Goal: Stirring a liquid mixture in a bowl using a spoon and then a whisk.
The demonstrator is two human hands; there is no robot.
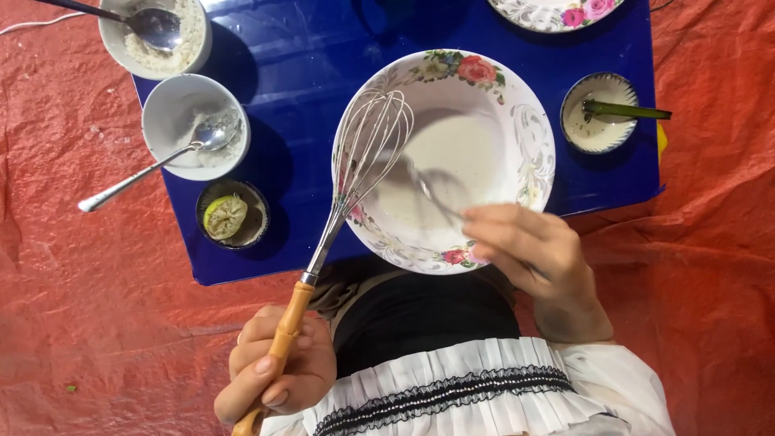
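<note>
A large white bowl with a flower rim (529, 121) sits on a low blue table (307, 56) and holds a pale, thin batter (460, 153). My left hand (274, 375) grips the wooden handle of a wire whisk (367, 145), whose wires hover over the bowl's left rim. My right hand (529, 250) is at the bowl's near rim and holds a metal spoon (432, 194), blurred, with its tip down in the batter.
On the table's left stand two white bowls of flour with spoons (194, 129), (157, 32), and a small dark dish with a squeezed lime half (230, 216). At right is a small bowl with a green stick (601, 113). A flowered plate (557, 12) is at the back. Red tarp (710, 242) surrounds.
</note>
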